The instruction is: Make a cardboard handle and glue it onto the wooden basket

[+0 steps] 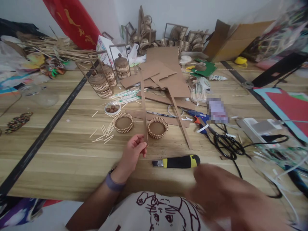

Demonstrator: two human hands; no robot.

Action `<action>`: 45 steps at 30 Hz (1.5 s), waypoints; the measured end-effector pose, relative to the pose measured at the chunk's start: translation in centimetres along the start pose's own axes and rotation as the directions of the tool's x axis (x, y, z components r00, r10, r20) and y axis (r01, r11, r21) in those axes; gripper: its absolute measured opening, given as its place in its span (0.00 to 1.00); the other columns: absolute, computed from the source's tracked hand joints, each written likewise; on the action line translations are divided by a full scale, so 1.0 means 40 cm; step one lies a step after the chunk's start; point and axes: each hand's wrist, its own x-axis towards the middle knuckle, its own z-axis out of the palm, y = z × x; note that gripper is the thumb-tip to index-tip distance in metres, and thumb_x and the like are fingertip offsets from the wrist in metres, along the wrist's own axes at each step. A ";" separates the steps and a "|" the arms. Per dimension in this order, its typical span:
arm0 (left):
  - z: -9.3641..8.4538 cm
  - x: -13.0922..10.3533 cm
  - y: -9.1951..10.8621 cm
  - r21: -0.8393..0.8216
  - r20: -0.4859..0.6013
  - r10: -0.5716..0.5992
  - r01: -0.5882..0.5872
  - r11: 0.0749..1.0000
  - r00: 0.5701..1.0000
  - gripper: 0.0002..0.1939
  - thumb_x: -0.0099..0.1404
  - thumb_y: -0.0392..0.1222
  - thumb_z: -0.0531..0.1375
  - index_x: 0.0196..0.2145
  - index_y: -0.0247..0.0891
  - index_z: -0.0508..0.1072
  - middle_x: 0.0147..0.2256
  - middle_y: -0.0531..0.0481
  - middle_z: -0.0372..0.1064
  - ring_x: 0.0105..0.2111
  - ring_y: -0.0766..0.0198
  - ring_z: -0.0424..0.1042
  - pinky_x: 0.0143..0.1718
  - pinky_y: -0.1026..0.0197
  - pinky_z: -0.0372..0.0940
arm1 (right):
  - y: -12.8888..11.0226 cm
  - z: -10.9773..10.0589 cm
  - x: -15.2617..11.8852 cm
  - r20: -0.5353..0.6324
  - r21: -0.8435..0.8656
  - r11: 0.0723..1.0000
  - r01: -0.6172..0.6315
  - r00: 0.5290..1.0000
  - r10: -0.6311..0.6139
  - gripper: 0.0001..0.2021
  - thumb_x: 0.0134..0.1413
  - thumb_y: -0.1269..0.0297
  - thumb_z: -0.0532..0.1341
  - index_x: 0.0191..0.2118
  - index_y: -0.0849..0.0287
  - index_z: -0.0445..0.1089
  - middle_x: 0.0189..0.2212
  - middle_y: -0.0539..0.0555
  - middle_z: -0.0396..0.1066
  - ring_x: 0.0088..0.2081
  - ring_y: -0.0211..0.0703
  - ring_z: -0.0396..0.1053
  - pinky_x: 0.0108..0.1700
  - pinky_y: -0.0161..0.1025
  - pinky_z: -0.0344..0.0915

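Note:
My left hand (136, 150) pinches the near end of a long, narrow cardboard strip (143, 106), which points away from me over the table. On either side of the strip sit two small round baskets, the left one (123, 123) and the right one (158, 127), walled with short wooden sticks and floored with cardboard. A black and yellow utility knife (180, 161) lies in front of me with its blade end to the left. Close to the knife's handle end is my right hand (211, 189), smeared by motion, so its fingers cannot be made out.
Loose sticks (103, 134) and a bowl of brown balls (112, 109) lie left. Behind are cardboard sheets (166, 57) and finished lidded baskets with handles (122, 67). To the right are a blue glue gun (202, 120), coiled black cable (228, 146) and a power strip (260, 128).

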 end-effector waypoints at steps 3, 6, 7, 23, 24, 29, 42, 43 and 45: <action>-0.001 -0.003 0.005 0.002 -0.024 -0.008 0.008 1.000 1.000 0.21 0.46 0.43 0.67 0.38 0.36 0.70 0.23 0.59 0.65 0.18 0.71 0.63 0.18 0.68 0.56 | 0.080 0.054 0.027 0.030 -0.228 0.966 -0.120 0.991 0.130 0.18 0.60 0.57 0.65 0.55 0.49 0.71 0.48 0.58 0.76 0.48 0.53 0.72 0.48 0.52 0.70; -0.001 -0.005 0.007 0.002 -0.031 -0.023 0.023 1.000 0.999 0.21 0.46 0.44 0.67 0.38 0.36 0.69 0.23 0.59 0.66 0.17 0.72 0.62 0.18 0.68 0.55 | 0.157 0.112 0.001 0.001 -0.440 0.877 -0.194 0.976 0.216 0.24 0.55 0.64 0.68 0.58 0.57 0.68 0.49 0.61 0.75 0.49 0.58 0.71 0.50 0.56 0.70; -0.001 -0.006 0.007 0.004 -0.031 -0.025 0.026 1.000 0.999 0.21 0.46 0.44 0.67 0.38 0.36 0.69 0.22 0.59 0.66 0.17 0.72 0.62 0.18 0.68 0.55 | 0.175 0.124 -0.009 -0.018 -0.491 0.846 -0.209 0.973 0.230 0.24 0.55 0.66 0.67 0.58 0.59 0.68 0.48 0.62 0.75 0.48 0.58 0.71 0.49 0.56 0.70; 0.002 0.004 -0.008 0.039 0.006 0.008 -0.008 0.999 1.000 0.24 0.46 0.44 0.70 0.41 0.34 0.72 0.24 0.58 0.67 0.20 0.70 0.65 0.18 0.67 0.58 | 0.159 0.100 0.137 -0.242 -0.407 0.886 -0.222 0.962 0.130 0.17 0.59 0.65 0.59 0.53 0.61 0.67 0.35 0.57 0.73 0.35 0.50 0.73 0.35 0.43 0.69; 0.001 0.004 -0.010 0.040 0.015 0.012 -0.013 0.999 1.000 0.24 0.46 0.44 0.70 0.41 0.34 0.73 0.24 0.58 0.67 0.20 0.70 0.65 0.18 0.67 0.58 | 0.164 0.105 0.143 -0.238 -0.424 0.879 -0.219 0.963 0.125 0.16 0.60 0.62 0.60 0.52 0.61 0.68 0.34 0.56 0.73 0.34 0.49 0.74 0.34 0.42 0.69; -0.002 0.005 -0.017 0.035 0.042 0.027 -0.029 0.999 0.999 0.25 0.48 0.47 0.70 0.42 0.33 0.74 0.25 0.57 0.67 0.20 0.69 0.65 0.18 0.66 0.59 | 0.184 0.124 0.145 -0.189 -0.467 0.862 -0.199 0.974 0.122 0.20 0.62 0.51 0.62 0.51 0.60 0.70 0.35 0.57 0.74 0.33 0.50 0.74 0.33 0.42 0.68; -0.008 -0.003 -0.017 0.061 0.061 0.003 -0.007 0.998 0.998 0.27 0.48 0.47 0.71 0.44 0.32 0.75 0.24 0.55 0.70 0.19 0.70 0.64 0.18 0.67 0.59 | 0.194 0.122 0.133 -0.199 -0.445 0.865 -0.232 0.967 0.157 0.22 0.65 0.47 0.57 0.53 0.60 0.71 0.34 0.56 0.74 0.34 0.49 0.73 0.33 0.42 0.66; -0.008 -0.004 -0.018 0.056 0.063 0.003 -0.007 0.998 0.998 0.27 0.48 0.47 0.71 0.44 0.32 0.75 0.23 0.55 0.70 0.19 0.70 0.64 0.18 0.67 0.58 | 0.194 0.122 0.132 -0.201 -0.444 0.865 -0.234 0.967 0.158 0.23 0.65 0.47 0.56 0.53 0.60 0.71 0.34 0.56 0.74 0.34 0.49 0.73 0.33 0.42 0.66; -0.010 -0.004 -0.021 0.048 0.066 0.007 -0.010 0.999 0.998 0.26 0.48 0.47 0.71 0.44 0.32 0.75 0.24 0.55 0.70 0.19 0.70 0.64 0.18 0.67 0.58 | 0.194 0.121 0.131 -0.203 -0.443 0.865 -0.235 0.966 0.159 0.23 0.66 0.47 0.56 0.53 0.60 0.71 0.34 0.56 0.74 0.33 0.48 0.73 0.33 0.42 0.65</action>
